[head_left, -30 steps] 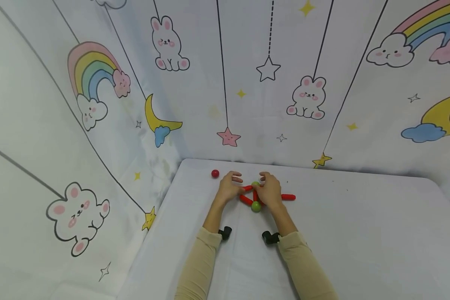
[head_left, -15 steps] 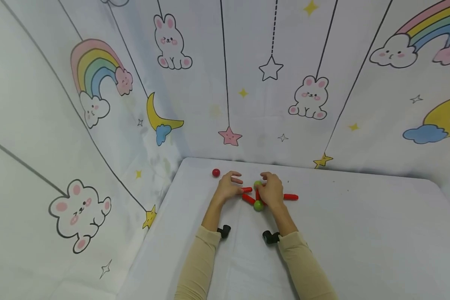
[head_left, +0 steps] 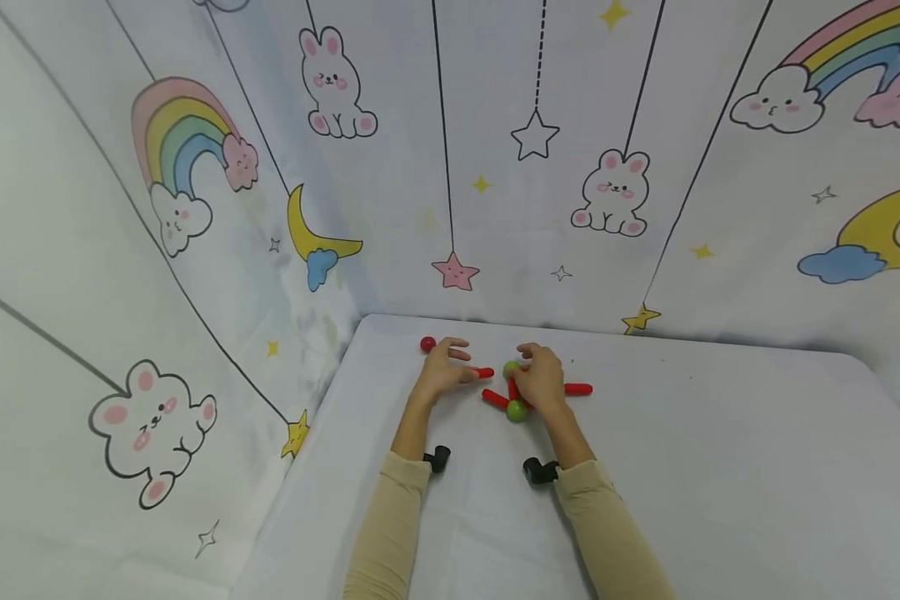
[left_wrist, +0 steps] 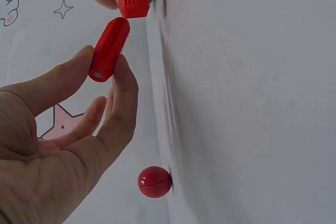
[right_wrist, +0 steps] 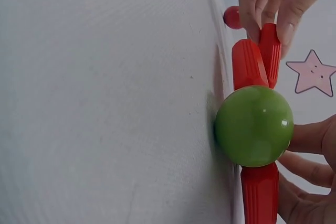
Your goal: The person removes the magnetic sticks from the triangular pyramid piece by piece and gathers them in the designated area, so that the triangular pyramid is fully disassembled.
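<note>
Two glossy green balls, the near one (head_left: 517,411) and the far one (head_left: 511,367), sat on the white tabletop (head_left: 720,467) in front of me, smooth and round, with red rods around them. The rods were hard and plastic-looking, with lengthwise grooves and bevelled ends. One, the middle rod (head_left: 513,388), ran between the two balls; another, the left rod (head_left: 495,399), met the near ball's side; the right rod (head_left: 578,389) stuck out beyond my right hand (head_left: 542,381).

With my left hand (head_left: 440,372) I pinched a loose red rod (left_wrist: 110,48) near one end, thumb on one side and a fingertip on the other, the gap just as wide as the rod. Its end face showed a small grey disc. My other left fingers curved loosely below, touching nothing I could make out. That rod was left of the far ball, apart from it.

My right fingers were bent in close around the far ball and the middle rod; the near ball hid their tips, so I couldn't tell whether they gripped. A shiny red ball (left_wrist: 154,176), a thin seam around it, lay just beside my left hand.
</note>
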Demonstrator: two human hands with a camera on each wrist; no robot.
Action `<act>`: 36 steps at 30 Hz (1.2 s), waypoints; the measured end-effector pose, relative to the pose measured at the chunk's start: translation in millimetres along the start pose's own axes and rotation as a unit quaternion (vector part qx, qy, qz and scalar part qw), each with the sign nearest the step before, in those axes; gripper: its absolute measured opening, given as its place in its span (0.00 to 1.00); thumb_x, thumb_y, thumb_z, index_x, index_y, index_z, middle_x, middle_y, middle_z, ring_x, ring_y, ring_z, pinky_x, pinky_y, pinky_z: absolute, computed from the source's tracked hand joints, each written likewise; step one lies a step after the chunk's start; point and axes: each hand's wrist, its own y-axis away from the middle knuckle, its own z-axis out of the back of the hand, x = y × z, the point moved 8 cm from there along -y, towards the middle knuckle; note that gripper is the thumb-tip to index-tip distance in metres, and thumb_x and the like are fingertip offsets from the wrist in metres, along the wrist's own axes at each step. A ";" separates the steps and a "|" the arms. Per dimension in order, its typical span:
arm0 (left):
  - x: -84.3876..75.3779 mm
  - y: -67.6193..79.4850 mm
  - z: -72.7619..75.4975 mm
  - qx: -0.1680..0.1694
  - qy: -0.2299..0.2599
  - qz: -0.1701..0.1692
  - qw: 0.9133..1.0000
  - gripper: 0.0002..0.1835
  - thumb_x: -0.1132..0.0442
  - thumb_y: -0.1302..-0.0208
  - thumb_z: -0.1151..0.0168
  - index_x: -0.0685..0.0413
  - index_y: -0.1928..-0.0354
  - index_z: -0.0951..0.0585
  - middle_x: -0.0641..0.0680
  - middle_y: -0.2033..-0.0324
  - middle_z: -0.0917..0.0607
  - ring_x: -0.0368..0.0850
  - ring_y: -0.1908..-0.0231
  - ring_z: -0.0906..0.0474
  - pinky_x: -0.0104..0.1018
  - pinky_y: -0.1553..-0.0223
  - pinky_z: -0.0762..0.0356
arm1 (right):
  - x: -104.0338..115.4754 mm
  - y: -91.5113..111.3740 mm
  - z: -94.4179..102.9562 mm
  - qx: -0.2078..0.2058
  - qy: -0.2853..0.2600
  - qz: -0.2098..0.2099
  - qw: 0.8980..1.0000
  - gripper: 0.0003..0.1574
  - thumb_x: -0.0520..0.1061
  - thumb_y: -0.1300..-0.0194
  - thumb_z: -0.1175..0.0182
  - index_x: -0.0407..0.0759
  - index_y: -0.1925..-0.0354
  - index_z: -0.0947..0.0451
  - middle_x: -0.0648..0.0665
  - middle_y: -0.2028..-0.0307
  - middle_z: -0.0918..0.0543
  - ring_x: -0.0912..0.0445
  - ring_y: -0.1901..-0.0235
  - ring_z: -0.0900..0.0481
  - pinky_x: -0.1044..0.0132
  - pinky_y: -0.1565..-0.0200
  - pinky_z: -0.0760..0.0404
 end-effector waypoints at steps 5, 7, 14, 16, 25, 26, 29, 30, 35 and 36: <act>1.7 0.3 3.7 -0.003 -0.005 -0.006 1.000 0.32 0.70 0.38 0.28 0.61 0.31 0.27 0.65 0.45 0.16 0.53 0.55 0.15 0.45 0.49 0.15 | -0.5 -1.0 -0.8 0.000 -0.001 -0.001 1.000 0.28 0.39 0.34 0.29 0.37 0.37 0.21 0.35 0.44 0.18 0.42 0.53 0.19 0.48 0.51 0.15; 2.1 0.3 6.8 -0.008 -0.003 -0.010 1.000 0.32 0.70 0.37 0.28 0.62 0.31 0.27 0.65 0.45 0.16 0.53 0.57 0.14 0.44 0.49 0.15 | -0.8 -1.2 -1.3 0.001 0.000 -0.005 1.000 0.28 0.39 0.34 0.30 0.38 0.37 0.21 0.36 0.44 0.19 0.43 0.53 0.19 0.49 0.51 0.15; 0.9 2.3 24.4 -0.026 0.005 -0.019 0.999 0.30 0.73 0.38 0.28 0.61 0.33 0.25 0.65 0.45 0.16 0.53 0.56 0.13 0.42 0.52 0.14 | -0.8 -0.8 -1.9 -0.001 0.001 -0.011 1.000 0.28 0.40 0.34 0.29 0.38 0.37 0.20 0.36 0.44 0.19 0.43 0.53 0.18 0.49 0.51 0.16; 0.6 2.8 29.8 -0.032 0.010 -0.021 0.999 0.30 0.74 0.38 0.29 0.61 0.34 0.24 0.67 0.44 0.18 0.54 0.53 0.13 0.42 0.51 0.14 | 0.0 -0.3 -1.0 -0.003 0.001 -0.008 1.000 0.28 0.39 0.35 0.28 0.38 0.38 0.20 0.36 0.44 0.18 0.43 0.53 0.18 0.49 0.51 0.16; 5.5 5.1 49.2 -0.058 -0.002 -0.013 0.998 0.28 0.72 0.38 0.28 0.60 0.36 0.23 0.69 0.43 0.20 0.56 0.47 0.14 0.44 0.47 0.15 | 0.3 0.7 -0.4 -0.005 -0.004 0.008 1.000 0.27 0.39 0.35 0.29 0.36 0.38 0.20 0.34 0.44 0.18 0.43 0.55 0.18 0.48 0.52 0.16; 6.3 5.6 51.3 -0.060 -0.003 -0.012 0.998 0.28 0.72 0.38 0.28 0.60 0.36 0.23 0.69 0.43 0.20 0.56 0.48 0.15 0.44 0.47 0.15 | 0.2 0.9 -0.3 -0.006 -0.004 0.008 1.000 0.27 0.39 0.35 0.29 0.36 0.38 0.20 0.34 0.44 0.18 0.43 0.54 0.18 0.48 0.52 0.16; 9.7 6.2 58.0 -0.065 -0.009 -0.014 0.998 0.27 0.71 0.38 0.27 0.61 0.37 0.22 0.69 0.44 0.19 0.55 0.50 0.15 0.42 0.49 0.15 | -0.2 1.4 -0.4 -0.007 -0.008 0.005 1.000 0.27 0.40 0.34 0.29 0.37 0.39 0.19 0.35 0.44 0.18 0.43 0.54 0.18 0.48 0.51 0.16; 10.7 6.5 60.1 -0.066 -0.011 -0.014 0.998 0.27 0.71 0.38 0.27 0.62 0.37 0.23 0.68 0.44 0.19 0.55 0.50 0.15 0.41 0.50 0.15 | -0.1 1.5 -0.4 -0.007 -0.010 0.004 1.000 0.26 0.40 0.35 0.29 0.37 0.39 0.19 0.35 0.44 0.18 0.43 0.53 0.18 0.48 0.51 0.16; 17.8 5.8 69.2 -0.066 -0.015 -0.008 0.998 0.30 0.70 0.39 0.25 0.63 0.35 0.23 0.67 0.44 0.18 0.56 0.52 0.16 0.41 0.50 0.16 | -0.6 1.5 -0.9 -0.011 -0.013 0.005 1.000 0.26 0.39 0.35 0.28 0.37 0.40 0.19 0.35 0.45 0.18 0.43 0.53 0.17 0.47 0.52 0.16; 19.2 5.5 70.8 -0.067 -0.019 -0.006 0.998 0.30 0.70 0.39 0.25 0.63 0.35 0.23 0.67 0.44 0.18 0.56 0.52 0.16 0.42 0.50 0.16 | -0.5 1.5 -0.9 -0.012 -0.013 0.005 1.000 0.26 0.39 0.36 0.28 0.37 0.40 0.18 0.36 0.45 0.18 0.43 0.53 0.17 0.48 0.52 0.16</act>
